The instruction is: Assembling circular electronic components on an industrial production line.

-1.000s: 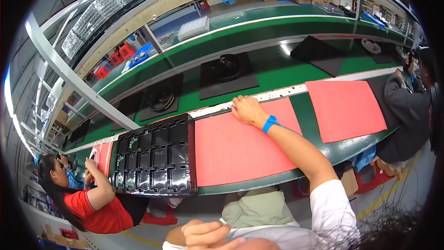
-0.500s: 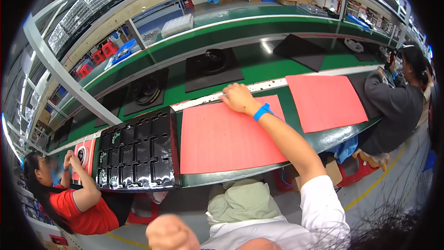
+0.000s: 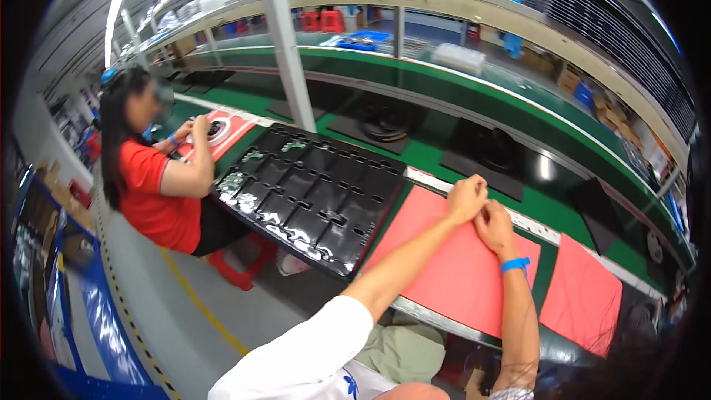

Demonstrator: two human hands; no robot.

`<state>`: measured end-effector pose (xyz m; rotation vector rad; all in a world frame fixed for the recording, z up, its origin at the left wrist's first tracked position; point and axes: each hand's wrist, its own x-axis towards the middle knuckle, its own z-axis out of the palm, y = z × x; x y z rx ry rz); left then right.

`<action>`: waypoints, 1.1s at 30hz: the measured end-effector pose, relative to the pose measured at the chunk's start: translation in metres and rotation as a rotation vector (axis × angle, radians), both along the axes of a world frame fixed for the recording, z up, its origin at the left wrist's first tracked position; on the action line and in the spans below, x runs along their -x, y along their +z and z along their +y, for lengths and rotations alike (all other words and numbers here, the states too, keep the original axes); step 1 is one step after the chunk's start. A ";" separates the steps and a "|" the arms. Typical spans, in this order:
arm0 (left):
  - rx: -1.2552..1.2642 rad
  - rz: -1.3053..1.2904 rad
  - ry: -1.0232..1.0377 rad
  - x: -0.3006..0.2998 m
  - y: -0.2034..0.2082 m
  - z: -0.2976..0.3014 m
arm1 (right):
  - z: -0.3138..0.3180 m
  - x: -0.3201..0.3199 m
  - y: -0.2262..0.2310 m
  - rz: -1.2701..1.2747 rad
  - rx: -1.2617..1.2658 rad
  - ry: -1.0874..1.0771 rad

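My left hand (image 3: 466,198) and my right hand (image 3: 495,227) meet over the far edge of a pink foam mat (image 3: 437,267) on the workbench. The fingers of both are bent and pressed together at the tips. Whatever they may hold is too small or hidden to make out. A blue wristband (image 3: 515,264) circles my right wrist. Left of the mat lies a black plastic tray (image 3: 311,200) with many moulded pockets. Small green pieces (image 3: 294,146) sit in a few far pockets.
Beyond the bench edge runs a green conveyor (image 3: 433,150) carrying black pads (image 3: 481,167), some with round black parts (image 3: 381,118). A second pink mat (image 3: 581,292) lies at right. On the left, a person in a red shirt (image 3: 159,185) handles a round white part. A grey post (image 3: 285,44) rises beyond the tray.
My view has swung left. My left hand has come up from near my body to the mat's far edge, meeting my right hand, whose fingers have closed from lying on the mat.
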<state>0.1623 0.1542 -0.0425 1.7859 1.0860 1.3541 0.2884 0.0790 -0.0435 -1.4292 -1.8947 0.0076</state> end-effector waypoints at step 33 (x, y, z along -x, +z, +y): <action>0.067 -0.059 -0.120 0.002 -0.019 0.031 | 0.019 -0.033 -0.014 0.706 0.067 -0.023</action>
